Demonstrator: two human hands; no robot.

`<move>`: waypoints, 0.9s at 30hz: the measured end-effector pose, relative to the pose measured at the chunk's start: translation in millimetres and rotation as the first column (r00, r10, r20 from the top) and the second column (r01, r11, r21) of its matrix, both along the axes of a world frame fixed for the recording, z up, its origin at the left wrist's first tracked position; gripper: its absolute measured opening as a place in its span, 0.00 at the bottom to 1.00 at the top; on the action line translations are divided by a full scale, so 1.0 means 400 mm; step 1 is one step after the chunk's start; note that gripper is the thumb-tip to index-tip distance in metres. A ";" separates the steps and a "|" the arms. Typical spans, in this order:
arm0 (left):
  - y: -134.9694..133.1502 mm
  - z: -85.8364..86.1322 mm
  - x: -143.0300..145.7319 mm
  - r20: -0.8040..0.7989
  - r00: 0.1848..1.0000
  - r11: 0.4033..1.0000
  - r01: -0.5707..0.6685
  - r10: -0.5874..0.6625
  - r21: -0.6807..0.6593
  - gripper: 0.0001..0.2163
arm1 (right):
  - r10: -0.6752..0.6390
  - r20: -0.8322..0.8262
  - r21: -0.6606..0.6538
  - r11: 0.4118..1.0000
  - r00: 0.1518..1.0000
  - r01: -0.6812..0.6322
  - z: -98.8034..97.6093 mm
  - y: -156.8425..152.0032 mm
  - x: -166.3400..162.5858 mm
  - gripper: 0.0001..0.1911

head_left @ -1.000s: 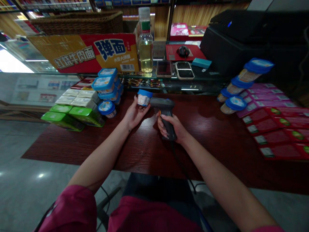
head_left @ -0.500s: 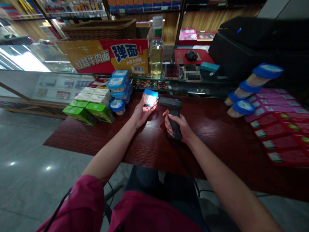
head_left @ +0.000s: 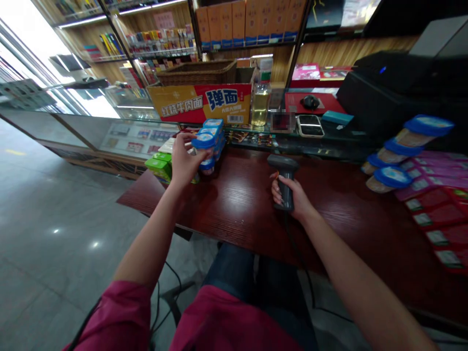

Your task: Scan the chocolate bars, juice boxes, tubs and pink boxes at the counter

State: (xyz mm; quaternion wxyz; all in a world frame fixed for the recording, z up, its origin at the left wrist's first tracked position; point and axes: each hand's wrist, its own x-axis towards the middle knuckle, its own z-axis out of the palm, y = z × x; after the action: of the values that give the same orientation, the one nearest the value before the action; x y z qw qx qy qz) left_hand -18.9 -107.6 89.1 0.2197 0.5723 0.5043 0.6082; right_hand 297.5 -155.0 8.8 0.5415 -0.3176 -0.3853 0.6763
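Observation:
My left hand (head_left: 184,163) is closed around a small round tub with a blue lid (head_left: 203,140), at the left side of the counter. The tub is over another blue-lidded tub (head_left: 207,168); whether the two touch is hard to see. Right behind them are stacked blue-lidded tubs (head_left: 215,127). Green packs (head_left: 159,166) and white packs lie partly hidden behind my left hand. My right hand (head_left: 294,195) grips the handle of a black barcode scanner (head_left: 284,165), held above the middle of the counter, its cable hanging down.
The dark red wooden counter (head_left: 237,204) spans the front. Stacked blue-lidded tubs (head_left: 391,178) stand at right beside purple and red boxes (head_left: 438,214). Behind are a noodle carton (head_left: 201,105), a bottle (head_left: 260,107), a phone (head_left: 310,126) and a mouse (head_left: 309,101).
My left hand has moved left with the tub, from before the scanner to above the tub by the stack. The scanner stays in my right hand. The view has shifted left and up.

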 end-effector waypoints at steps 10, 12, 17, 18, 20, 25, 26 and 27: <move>-0.007 -0.064 -0.006 -0.582 0.741 0.920 -0.391 0.335 0.032 0.21 | -0.034 -0.039 0.003 0.999 0.999 0.034 -0.014 0.005 0.009 0.20; -0.005 -0.070 -0.003 -0.618 0.698 0.912 -0.404 0.360 0.075 0.20 | -0.053 -0.042 0.001 0.999 0.998 0.053 -0.015 -0.001 0.018 0.21; 0.015 -0.082 -0.001 -0.688 0.600 0.888 -0.437 0.407 0.144 0.20 | -0.110 -0.027 -0.002 0.994 0.994 0.110 -0.015 -0.039 0.079 0.20; 0.019 -0.085 -0.001 -0.693 0.595 0.888 -0.434 0.407 0.149 0.20 | -0.122 -0.025 -0.001 0.993 0.992 0.122 -0.016 -0.050 0.097 0.19; 0.021 -0.089 -0.002 -0.694 0.594 0.893 -0.417 0.407 0.167 0.22 | -0.151 -0.021 -0.001 0.989 0.988 0.151 -0.017 -0.074 0.136 0.18; -0.007 -0.082 0.028 -0.654 0.621 0.899 -0.359 0.432 0.253 0.30 | -0.258 0.002 -0.011 0.966 0.966 0.258 -0.018 -0.138 0.241 0.16; -0.015 -0.080 0.051 -0.636 0.632 0.895 -0.342 0.444 0.285 0.31 | -0.284 0.014 -0.013 0.959 0.959 0.284 -0.017 -0.152 0.264 0.16; -0.023 -0.080 0.083 -0.621 0.649 0.899 -0.309 0.438 0.311 0.32 | -0.315 0.029 -0.013 0.949 0.949 0.316 -0.015 -0.165 0.287 0.16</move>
State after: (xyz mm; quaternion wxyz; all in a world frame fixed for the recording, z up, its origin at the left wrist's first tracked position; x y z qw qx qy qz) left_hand 14.5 -116.8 57.2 -0.1616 0.6539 0.6001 0.4315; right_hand 412.5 -221.2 2.6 0.6346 -0.3888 -0.3307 0.5803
